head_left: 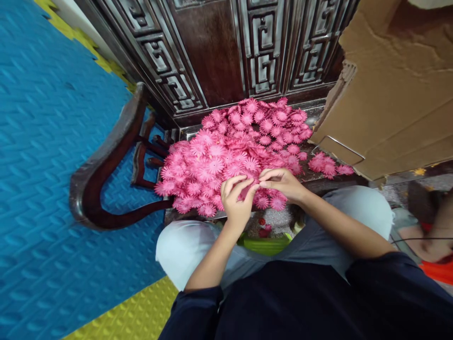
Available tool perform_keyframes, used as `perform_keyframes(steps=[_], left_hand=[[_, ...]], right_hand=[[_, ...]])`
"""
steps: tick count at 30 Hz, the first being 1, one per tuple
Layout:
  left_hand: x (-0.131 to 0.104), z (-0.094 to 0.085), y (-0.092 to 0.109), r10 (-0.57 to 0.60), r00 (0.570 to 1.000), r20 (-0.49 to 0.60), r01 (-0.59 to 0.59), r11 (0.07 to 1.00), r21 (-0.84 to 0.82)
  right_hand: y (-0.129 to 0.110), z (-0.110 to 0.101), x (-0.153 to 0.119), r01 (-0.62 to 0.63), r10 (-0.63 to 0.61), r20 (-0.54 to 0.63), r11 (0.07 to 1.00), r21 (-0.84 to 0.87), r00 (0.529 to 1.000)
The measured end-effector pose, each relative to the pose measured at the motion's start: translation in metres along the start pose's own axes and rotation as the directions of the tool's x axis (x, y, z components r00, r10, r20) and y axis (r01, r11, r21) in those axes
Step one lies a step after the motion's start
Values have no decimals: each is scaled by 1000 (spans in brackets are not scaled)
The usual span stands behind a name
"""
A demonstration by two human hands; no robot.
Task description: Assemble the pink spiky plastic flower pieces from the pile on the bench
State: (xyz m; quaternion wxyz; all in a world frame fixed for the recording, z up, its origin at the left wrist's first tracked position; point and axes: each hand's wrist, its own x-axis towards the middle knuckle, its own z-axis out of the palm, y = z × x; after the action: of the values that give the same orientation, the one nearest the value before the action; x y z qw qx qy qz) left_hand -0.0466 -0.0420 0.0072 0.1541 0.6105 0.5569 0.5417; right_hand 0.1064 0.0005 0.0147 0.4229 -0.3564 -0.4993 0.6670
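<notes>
A large heap of pink artificial flowers (212,165), with thin pointed petals, lies in front of me on a dark wooden seat. Over its near edge, my left hand (236,198) is closed in a pinch, thumb and fingers on a pink flower (245,191) that is partly hidden. My right hand (285,185) pinches from the other side, its fingertips almost touching the left ones at the same flower. The flower's exact shape between the fingers is too small to tell.
A curved wooden armrest (79,189) stands left, above blue floor mats (53,189). A carved wooden panel (215,52) rises behind the heap. A cardboard sheet (399,94) leans at right, with a few flowers (323,165) beside it. Another person's limb (435,241) shows at far right.
</notes>
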Motion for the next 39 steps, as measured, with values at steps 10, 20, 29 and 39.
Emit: perform_keyframes(steps=[10,20,29,39], left_hand=[[2,3,-4,-74,992,107,86,989,-117],[2,3,-6,-240,947,215,304,886,-351],[2,3,-7,-336,869,364,485,728,-485],[5,4,-5,-364,841,400,537,651,-536]], right_hand=[[3,2,0,61,-64,-59,997,-56,996],[-1,-3,0,52,-51,33,998,-33,998],[3,-4,1,-4,0,59,998,69,998],[2,-4,1,-56,52,58,995,76,997]])
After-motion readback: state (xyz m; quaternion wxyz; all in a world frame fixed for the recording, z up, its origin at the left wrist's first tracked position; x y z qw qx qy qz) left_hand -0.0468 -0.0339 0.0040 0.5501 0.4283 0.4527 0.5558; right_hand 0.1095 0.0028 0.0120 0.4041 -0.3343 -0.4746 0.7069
